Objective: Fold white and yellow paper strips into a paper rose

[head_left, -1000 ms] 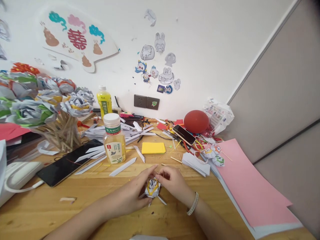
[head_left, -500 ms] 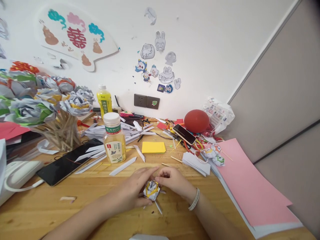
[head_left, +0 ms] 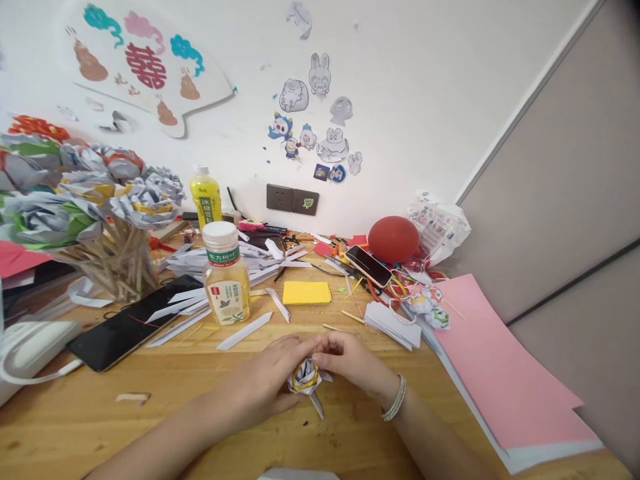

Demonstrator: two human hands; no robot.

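Note:
A small white and yellow folded-paper flower (head_left: 305,377) is held just above the wooden table, with a white paper strip (head_left: 317,404) sticking out below it. My left hand (head_left: 280,370) wraps round its left side, thumb below and fingers over the far edge. At the upper right of the flower, my right hand (head_left: 345,360) has thumb and forefinger pinched on a paper petal; its fingertips meet those of my left hand. A beaded bracelet (head_left: 395,400) circles my right wrist. The flower's far side is hidden behind the fingers.
Beyond my hands lie a yellow paper stack (head_left: 307,293), a tea bottle (head_left: 226,277) and white paper strips (head_left: 245,331). Left are a black phone (head_left: 135,327) and a container of paper flowers (head_left: 125,267). Right are white paper slips (head_left: 393,325), a red balloon (head_left: 393,240) and pink paper (head_left: 500,373).
My right hand's fingers have moved slightly left and closer to my left hand's fingertips over the flower. The flower has turned slightly. The camera view has shifted a little.

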